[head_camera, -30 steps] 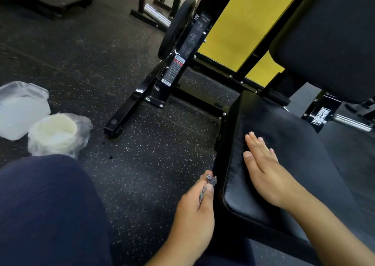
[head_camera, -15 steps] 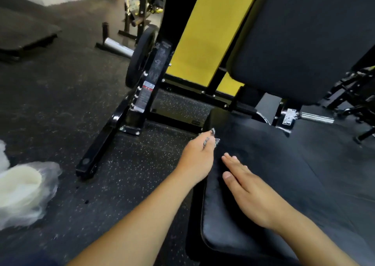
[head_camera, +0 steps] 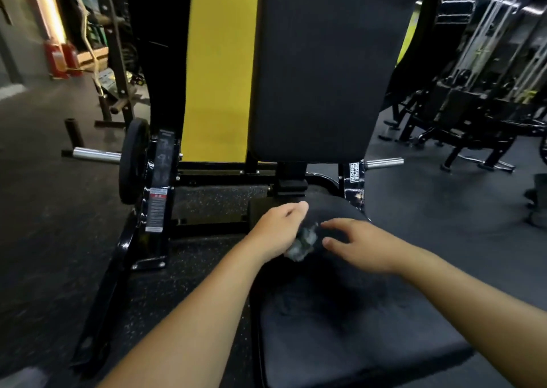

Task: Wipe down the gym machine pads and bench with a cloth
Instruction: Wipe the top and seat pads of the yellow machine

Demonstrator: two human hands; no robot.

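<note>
Holding the crumpled cloth [head_camera: 305, 241], the left hand [head_camera: 276, 232] sits at the seat pad's [head_camera: 340, 328] far end; the right hand [head_camera: 362, 244], fingers loose, is just right of it.

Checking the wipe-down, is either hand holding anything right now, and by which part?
The left hand grips a bunched grey cloth, most of it balled in the fist over the seat pad. The right hand holds nothing, fingers spread.
</note>
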